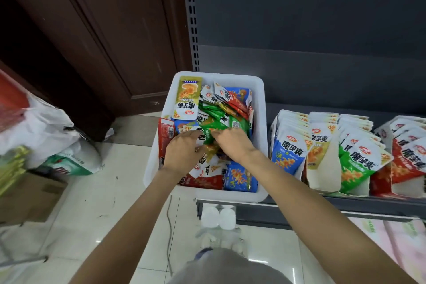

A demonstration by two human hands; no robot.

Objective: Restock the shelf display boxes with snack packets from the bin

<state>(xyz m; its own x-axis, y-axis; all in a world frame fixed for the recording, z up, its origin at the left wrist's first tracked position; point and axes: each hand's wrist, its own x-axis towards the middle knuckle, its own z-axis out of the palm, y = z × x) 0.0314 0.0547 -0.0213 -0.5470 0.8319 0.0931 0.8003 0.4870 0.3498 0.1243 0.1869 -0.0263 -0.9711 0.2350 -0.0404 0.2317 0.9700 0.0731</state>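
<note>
A white plastic bin (259,108) stands on the left end of the dark shelf, heaped with mixed snack packets in green, red, blue and yellow. Both my hands are inside it. My left hand (182,152) and my right hand (232,144) meet over a bunch of green packets (213,128) in the middle of the heap, fingers curled onto them. To the right stand the display boxes: blue (288,152), yellow (321,152), green (356,163) and red (405,163), each holding upright packets.
A yellow packet (187,98) leans on the bin's far left wall. A dark wooden door (110,37) is at the left. Bags (46,136) and a cardboard box (27,196) lie on the tiled floor. Water bottles (217,217) sit below the shelf edge (345,203).
</note>
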